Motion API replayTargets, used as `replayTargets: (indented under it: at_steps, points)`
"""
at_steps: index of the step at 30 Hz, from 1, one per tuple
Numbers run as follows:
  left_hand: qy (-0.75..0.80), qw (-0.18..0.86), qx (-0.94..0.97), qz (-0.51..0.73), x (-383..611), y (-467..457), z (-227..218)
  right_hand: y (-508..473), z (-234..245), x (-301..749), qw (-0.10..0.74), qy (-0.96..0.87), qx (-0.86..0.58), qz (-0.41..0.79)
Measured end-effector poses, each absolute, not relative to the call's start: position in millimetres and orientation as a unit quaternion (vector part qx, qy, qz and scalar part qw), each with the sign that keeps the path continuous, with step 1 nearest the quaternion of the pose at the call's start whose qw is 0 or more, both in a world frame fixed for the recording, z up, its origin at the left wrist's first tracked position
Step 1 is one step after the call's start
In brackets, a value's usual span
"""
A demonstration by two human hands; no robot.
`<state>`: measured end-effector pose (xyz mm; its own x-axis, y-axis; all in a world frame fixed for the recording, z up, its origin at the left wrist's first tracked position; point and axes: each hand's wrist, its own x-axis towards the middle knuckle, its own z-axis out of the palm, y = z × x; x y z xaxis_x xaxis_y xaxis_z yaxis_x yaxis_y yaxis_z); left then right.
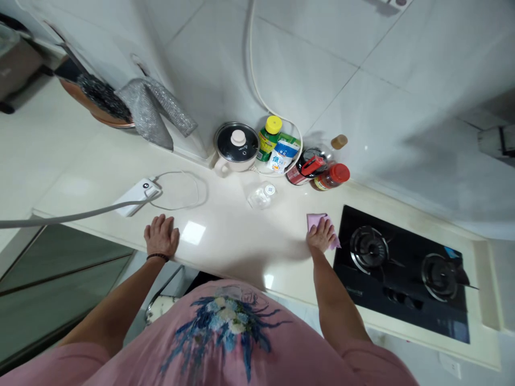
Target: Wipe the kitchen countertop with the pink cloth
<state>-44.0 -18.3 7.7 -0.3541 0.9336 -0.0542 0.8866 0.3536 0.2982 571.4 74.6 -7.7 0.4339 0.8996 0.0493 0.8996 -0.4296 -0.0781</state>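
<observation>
White tiled wall (pixel 362 64), pale countertop (pixel 225 236)

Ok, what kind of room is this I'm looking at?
Most likely a home kitchen: a two-burner gas hob is set into the counter, with a small pot and sauce bottles against the tiled wall.

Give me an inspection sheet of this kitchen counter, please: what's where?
Surface: pale glossy countertop, reflecting light.
Job's things: pink cloth by the left edge of the gas hob, under the right hand.
Clutter: lidded pot, yellow-capped bottle, red-capped bottle and clear container near the wall.
Grippers: left hand flat on the countertop, holding nothing; right hand pressed on the cloth.
Cables: grey cable running to a white power strip; thin white cord looped beside it.
Surroundings: white tiled wall; pan at far left.
</observation>
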Motion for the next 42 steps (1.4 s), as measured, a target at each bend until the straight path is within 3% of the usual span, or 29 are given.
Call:
replayTargets:
  at_steps: [11, 21, 42]
  points:
    - [0.818, 0.101, 0.557, 0.103, -44, -19, 7, 163, -21, 640, 0.062, -0.571, -0.817, -0.05]
    - [0.801, 0.084, 0.579, 0.129, -50, -22, -2, 167, -21, 638, 0.086, -0.564, -0.82, -0.038]
    - [0.801, 0.11, 0.578, 0.114, -44, -19, 12, -46, -8, 563, 0.057, -0.447, -0.893, 0.011]
